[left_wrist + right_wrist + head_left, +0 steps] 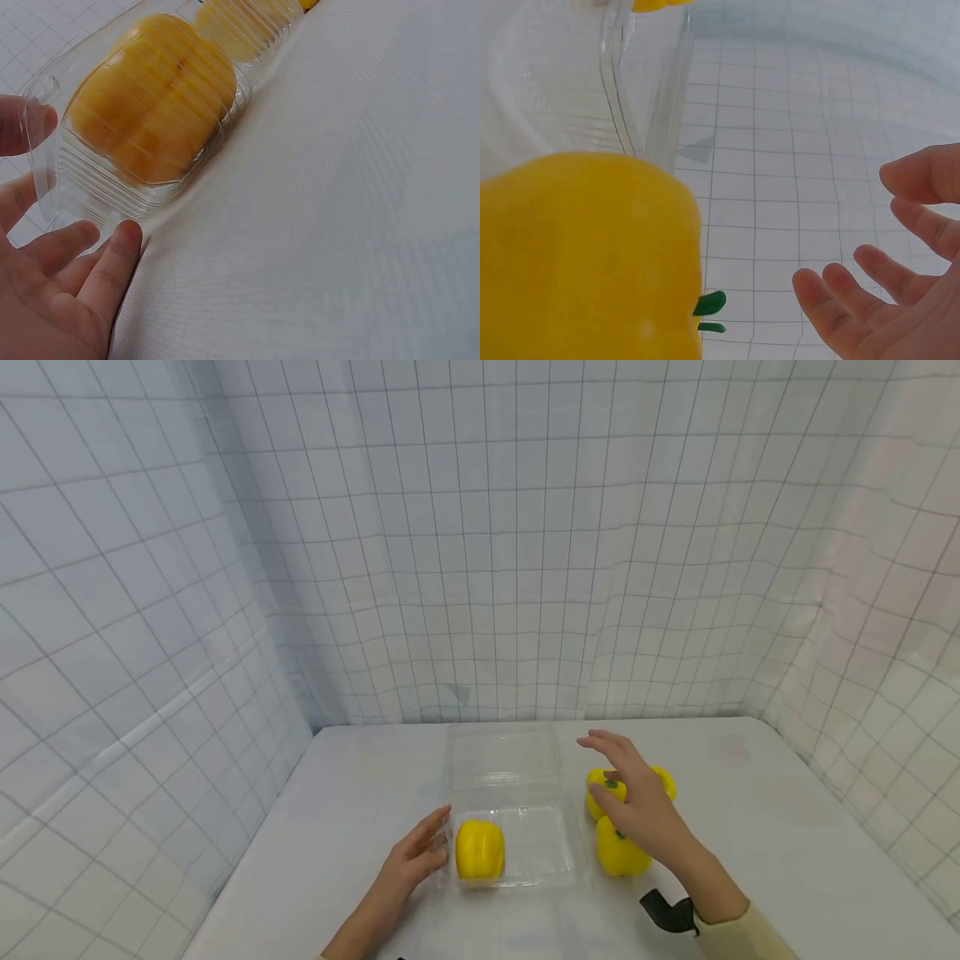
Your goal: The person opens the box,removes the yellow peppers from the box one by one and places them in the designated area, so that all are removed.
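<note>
A clear plastic clamshell box (536, 847) lies unfolded, its lid (502, 758) laid back behind the base. One yellow bell pepper (480, 850) sits at the left end of the base; through the ribbed plastic the same pepper (154, 101) shows in the left wrist view. My left hand (405, 864) rests at the box's left side with its fingers loosely extended against the wall. Over a cluster of yellow peppers on the right hovers my right hand (645, 810), fingers spread and holding nothing. A pepper with a green stem (592, 255) appears large beside it.
The cluster right of the box includes a near pepper (622, 853), a far-left pepper (597, 806) and a partly hidden pepper (666, 782). White grid-patterned curtains (510, 543) surround the white table (360, 777). A black strap (667, 912) lies by the right wrist.
</note>
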`<state>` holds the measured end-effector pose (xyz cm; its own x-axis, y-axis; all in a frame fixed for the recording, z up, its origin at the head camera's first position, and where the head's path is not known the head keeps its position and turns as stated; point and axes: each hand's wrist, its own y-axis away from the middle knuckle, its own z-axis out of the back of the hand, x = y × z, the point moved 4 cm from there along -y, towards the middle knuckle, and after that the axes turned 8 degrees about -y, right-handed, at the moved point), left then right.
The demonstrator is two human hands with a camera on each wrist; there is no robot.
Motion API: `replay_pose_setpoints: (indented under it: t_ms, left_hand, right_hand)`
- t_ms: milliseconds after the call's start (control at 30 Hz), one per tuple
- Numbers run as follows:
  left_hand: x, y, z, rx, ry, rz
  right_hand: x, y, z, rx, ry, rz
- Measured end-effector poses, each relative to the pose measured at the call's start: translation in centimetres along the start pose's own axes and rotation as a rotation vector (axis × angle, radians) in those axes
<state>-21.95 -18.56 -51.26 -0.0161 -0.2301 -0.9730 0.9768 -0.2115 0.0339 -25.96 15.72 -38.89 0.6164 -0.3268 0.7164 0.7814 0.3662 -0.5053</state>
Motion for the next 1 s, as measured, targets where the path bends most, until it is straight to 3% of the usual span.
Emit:
replay_pose_setpoints:
  t_ms: [300, 667, 1000]
  left_hand:
    - [0.2, 0.3, 0.0, -0.001, -0.007, -0.001]
    - [0.2, 0.1, 0.0, -0.009, -0.006, -0.006]
    - [0.0, -0.3, 0.0, 0.001, 0.003, -0.007]
  right_hand:
    - [0.6, -0.2, -2.2, 0.023, -0.001, -0.005]
    - [1.2, -0.9, -5.2, 0.073, 0.01, 0.052]
    - [1.3, -1.2, -8.0, 0.119, -0.024, 0.005]
